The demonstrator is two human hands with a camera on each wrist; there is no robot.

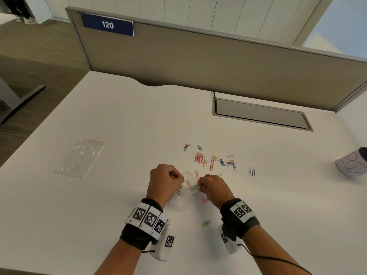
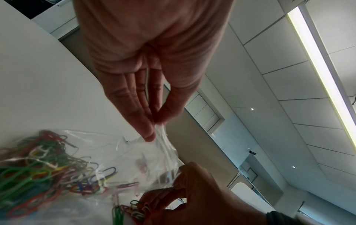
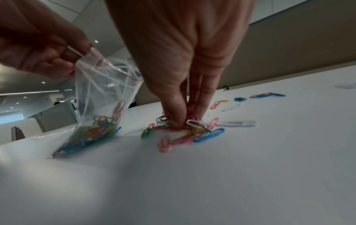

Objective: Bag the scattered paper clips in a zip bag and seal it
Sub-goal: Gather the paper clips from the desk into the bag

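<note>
The left hand (image 3: 36,45) pinches the rim of the bag (image 3: 104,97) and holds it upright on the table (image 1: 119,120), its mouth open, with a heap of coloured clips (image 3: 90,132) in the bottom. Just beside it the right hand (image 3: 185,64) reaches down with thumb and fingers closed on a bunch of clips (image 3: 185,126) on the table, though blur hides how many it grips. More clips (image 1: 216,160) lie scattered beyond the hands, and a second bag (image 1: 80,157) lies flat well to the left.
</note>
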